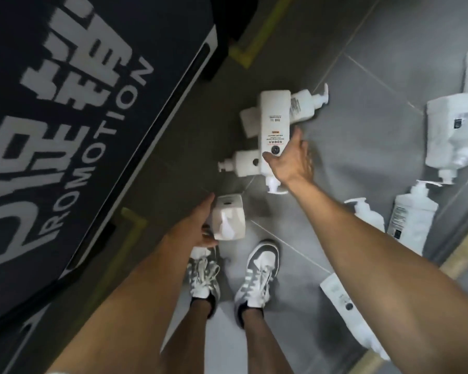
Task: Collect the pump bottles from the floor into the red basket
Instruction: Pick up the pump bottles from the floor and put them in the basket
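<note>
White pump bottles lie scattered on the grey tiled floor. My left hand [197,228] grips one white pump bottle [229,221] just above my shoes. My right hand [291,160] reaches forward with spread fingers, its thumb touching the lower end of a tall labelled bottle [274,122]. That bottle lies across two others, a bottle [242,163] on its side to the left and one [250,122] behind it. A further pump bottle [307,103] lies to its right. The red basket is not in view.
A black display stand [73,125] with white lettering fills the left side. More white bottles lie at the right: a large one [451,130], one [412,214] near yellow floor tape, one [342,298] under my right arm. My sneakers [257,276] stand between them.
</note>
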`<state>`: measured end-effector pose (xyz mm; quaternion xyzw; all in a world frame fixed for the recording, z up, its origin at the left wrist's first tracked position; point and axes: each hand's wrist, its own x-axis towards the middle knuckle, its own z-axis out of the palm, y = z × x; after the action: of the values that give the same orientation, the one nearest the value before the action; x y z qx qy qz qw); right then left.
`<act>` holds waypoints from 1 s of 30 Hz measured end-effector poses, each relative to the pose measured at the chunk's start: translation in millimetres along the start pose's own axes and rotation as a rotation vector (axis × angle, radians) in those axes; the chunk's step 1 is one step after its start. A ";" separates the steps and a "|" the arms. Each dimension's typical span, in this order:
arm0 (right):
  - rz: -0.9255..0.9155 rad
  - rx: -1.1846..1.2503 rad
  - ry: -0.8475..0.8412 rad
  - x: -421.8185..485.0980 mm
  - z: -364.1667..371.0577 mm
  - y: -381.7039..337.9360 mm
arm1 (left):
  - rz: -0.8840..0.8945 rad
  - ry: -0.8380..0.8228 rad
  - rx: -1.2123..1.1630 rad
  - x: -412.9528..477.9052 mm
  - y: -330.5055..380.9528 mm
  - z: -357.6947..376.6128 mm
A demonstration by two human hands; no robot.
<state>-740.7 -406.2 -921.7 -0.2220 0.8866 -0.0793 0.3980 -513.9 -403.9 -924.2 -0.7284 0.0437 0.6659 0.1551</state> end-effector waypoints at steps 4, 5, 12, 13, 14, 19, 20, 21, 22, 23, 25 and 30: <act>0.016 0.024 0.012 39.5 29.7 -1.3 | -0.111 -0.166 -0.090 50.3 4.4 0.2; 0.030 0.037 0.018 47.4 36.9 -1.5 | -0.108 -0.191 -0.077 58.7 3.1 2.0; 0.072 0.134 0.120 68.9 51.5 -1.5 | -0.060 -0.246 0.024 78.2 -11.5 15.5; 0.078 0.143 0.100 68.7 46.2 1.2 | -0.025 -0.241 0.038 74.1 -14.8 17.6; 0.087 0.149 0.071 65.7 38.5 4.3 | 0.022 -0.236 0.037 68.0 -19.1 19.8; 0.203 0.473 -0.122 10.1 -17.1 25.0 | 0.241 -0.243 -0.026 3.9 -38.8 14.1; 0.239 0.528 -0.158 -9.6 -31.6 29.2 | 0.289 -0.234 -0.036 -19.6 -38.3 14.3; 0.279 0.583 -0.192 -31.0 -47.1 32.4 | 0.338 -0.231 -0.032 -42.6 -36.9 13.3; 0.320 0.647 -0.228 -55.9 -62.6 35.4 | 0.386 -0.241 -0.018 -67.1 -35.6 11.6; 0.360 0.716 -0.264 -79.4 -78.1 37.1 | 0.426 -0.259 -0.006 -92.5 -32.4 8.9; 0.425 0.829 -0.322 -129.0 -112.5 35.3 | 0.462 -0.287 0.030 -144.9 -24.4 3.7; 0.376 0.981 -0.358 -239.8 -207.7 -9.4 | 0.606 -0.415 0.193 -296.1 -7.6 -0.9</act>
<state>-751.3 -312.5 -618.6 0.1415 0.6885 -0.3713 0.6067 -543.3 -439.3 -631.6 -0.5141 0.2873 0.8078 0.0248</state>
